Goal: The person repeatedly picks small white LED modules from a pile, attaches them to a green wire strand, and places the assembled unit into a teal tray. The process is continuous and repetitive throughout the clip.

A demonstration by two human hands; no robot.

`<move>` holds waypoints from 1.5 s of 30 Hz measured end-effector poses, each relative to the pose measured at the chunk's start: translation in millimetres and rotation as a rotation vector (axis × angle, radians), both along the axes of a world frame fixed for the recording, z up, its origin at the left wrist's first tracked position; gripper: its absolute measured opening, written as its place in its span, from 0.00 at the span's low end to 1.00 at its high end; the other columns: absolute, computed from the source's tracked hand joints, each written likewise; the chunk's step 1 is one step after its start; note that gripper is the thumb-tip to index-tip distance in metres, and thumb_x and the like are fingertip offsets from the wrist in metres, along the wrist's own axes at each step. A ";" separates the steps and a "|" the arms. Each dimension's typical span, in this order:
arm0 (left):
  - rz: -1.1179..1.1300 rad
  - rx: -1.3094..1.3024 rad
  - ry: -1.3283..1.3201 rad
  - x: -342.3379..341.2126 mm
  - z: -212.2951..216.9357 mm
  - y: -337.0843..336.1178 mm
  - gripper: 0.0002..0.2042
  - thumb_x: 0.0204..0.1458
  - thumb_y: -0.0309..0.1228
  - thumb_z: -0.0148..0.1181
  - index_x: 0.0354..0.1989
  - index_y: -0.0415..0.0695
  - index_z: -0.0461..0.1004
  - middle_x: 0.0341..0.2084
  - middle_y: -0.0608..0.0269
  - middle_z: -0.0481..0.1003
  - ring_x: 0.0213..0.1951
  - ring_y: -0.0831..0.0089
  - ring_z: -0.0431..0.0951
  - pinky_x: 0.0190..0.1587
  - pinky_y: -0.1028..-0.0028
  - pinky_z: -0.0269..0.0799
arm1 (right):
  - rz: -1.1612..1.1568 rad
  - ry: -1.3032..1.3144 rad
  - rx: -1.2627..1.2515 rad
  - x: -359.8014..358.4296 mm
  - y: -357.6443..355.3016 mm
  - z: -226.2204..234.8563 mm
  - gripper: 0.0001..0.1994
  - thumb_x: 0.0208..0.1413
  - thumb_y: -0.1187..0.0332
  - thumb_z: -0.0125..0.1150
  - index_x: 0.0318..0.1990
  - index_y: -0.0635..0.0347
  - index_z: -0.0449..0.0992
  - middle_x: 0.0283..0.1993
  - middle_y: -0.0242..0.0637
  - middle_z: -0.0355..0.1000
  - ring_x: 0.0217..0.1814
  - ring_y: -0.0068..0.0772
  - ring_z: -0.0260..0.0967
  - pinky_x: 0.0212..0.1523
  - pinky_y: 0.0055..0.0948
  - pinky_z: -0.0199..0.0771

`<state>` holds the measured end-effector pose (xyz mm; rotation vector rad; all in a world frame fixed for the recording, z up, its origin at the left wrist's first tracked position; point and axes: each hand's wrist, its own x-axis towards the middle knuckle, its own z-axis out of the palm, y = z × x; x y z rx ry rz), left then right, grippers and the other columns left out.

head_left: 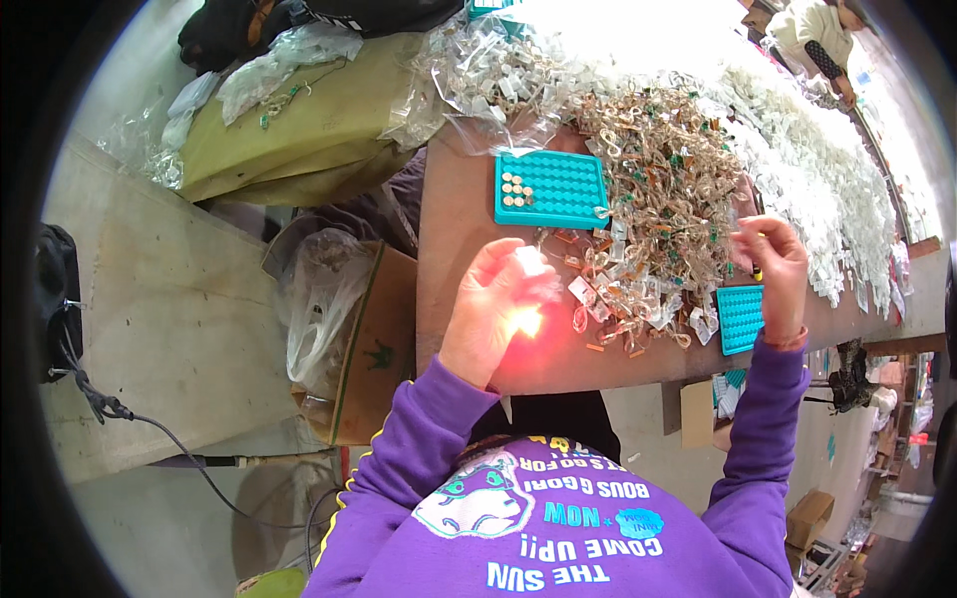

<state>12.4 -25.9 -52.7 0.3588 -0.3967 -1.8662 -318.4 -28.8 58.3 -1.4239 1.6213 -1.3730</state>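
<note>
My left hand [490, 304] is over the near part of the table, its fingers curled together. A bright white and red glare [526, 319] at the fingertips hides what they hold. My right hand [780, 259] is raised at the right of the big pile, thumb and fingers closed in a pinch. Whatever lies between those fingertips is too small to make out. Just below them shows part of a slim yellow and black object [758, 269]. Between the hands spreads a heap of small looped cable pieces [658, 189] with clear, green and orange bits.
A teal compartment tray [563, 189] with several round pale pieces stands beyond my left hand. Another teal tray [740, 321] lies below my right hand. White plastic pieces [812, 189] pile up at the right. A cardboard box [374, 344] with a clear bag stands left; another person [812, 40] works far right.
</note>
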 end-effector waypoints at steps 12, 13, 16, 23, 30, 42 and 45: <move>-0.092 0.081 -0.096 5.2 16.8 1.8 0.14 0.61 0.36 0.55 0.51 0.42 0.70 0.38 0.63 0.76 0.39 0.74 0.78 0.38 0.78 0.74 | 0.595 0.421 -0.201 173.7 -20.2 -8.3 0.07 0.47 0.81 0.63 0.35 0.60 0.80 0.32 0.37 0.73 0.32 0.34 0.72 0.33 0.29 0.73; -0.102 0.085 -0.092 5.2 17.2 1.4 0.14 0.62 0.37 0.55 0.51 0.42 0.70 0.38 0.64 0.76 0.38 0.75 0.78 0.38 0.79 0.74 | 0.612 0.459 -0.208 173.3 -20.9 -7.7 0.08 0.48 0.81 0.62 0.37 0.60 0.80 0.31 0.37 0.73 0.32 0.33 0.73 0.32 0.28 0.73; -0.090 0.103 -0.094 3.5 16.7 1.6 0.15 0.62 0.38 0.55 0.51 0.42 0.72 0.38 0.65 0.76 0.38 0.78 0.77 0.39 0.80 0.73 | 0.629 0.466 -0.095 172.6 -19.2 -6.7 0.11 0.48 0.80 0.62 0.41 0.60 0.78 0.30 0.37 0.72 0.32 0.34 0.73 0.32 0.28 0.73; -0.073 0.046 -0.177 -0.6 16.3 2.6 0.13 0.61 0.33 0.56 0.51 0.41 0.73 0.41 0.65 0.76 0.41 0.78 0.76 0.45 0.76 0.74 | 0.763 0.892 -0.246 174.9 -17.6 2.8 0.28 0.40 0.82 0.59 0.54 0.53 0.70 0.33 0.39 0.68 0.35 0.43 0.72 0.32 0.34 0.75; -0.059 0.064 -0.116 2.8 14.6 1.2 0.13 0.61 0.33 0.55 0.50 0.40 0.72 0.41 0.64 0.76 0.42 0.76 0.77 0.48 0.72 0.75 | 0.622 0.553 -0.204 181.4 -16.5 -9.5 0.16 0.45 0.80 0.62 0.44 0.57 0.76 0.32 0.39 0.72 0.32 0.39 0.73 0.32 0.30 0.75; -0.068 0.128 -0.105 -0.3 15.1 0.7 0.13 0.61 0.32 0.54 0.51 0.39 0.72 0.39 0.64 0.76 0.39 0.76 0.78 0.46 0.74 0.76 | 0.522 0.577 -0.188 172.5 -9.6 -22.2 0.05 0.49 0.78 0.61 0.34 0.60 0.73 0.32 0.41 0.72 0.34 0.45 0.72 0.33 0.35 0.74; -0.051 0.110 -0.130 0.6 18.2 1.7 0.13 0.62 0.33 0.54 0.51 0.39 0.72 0.39 0.65 0.77 0.39 0.77 0.77 0.45 0.74 0.75 | 0.538 0.703 -0.230 175.4 -8.9 -19.4 0.05 0.49 0.79 0.60 0.34 0.61 0.73 0.31 0.41 0.71 0.32 0.44 0.72 0.32 0.35 0.74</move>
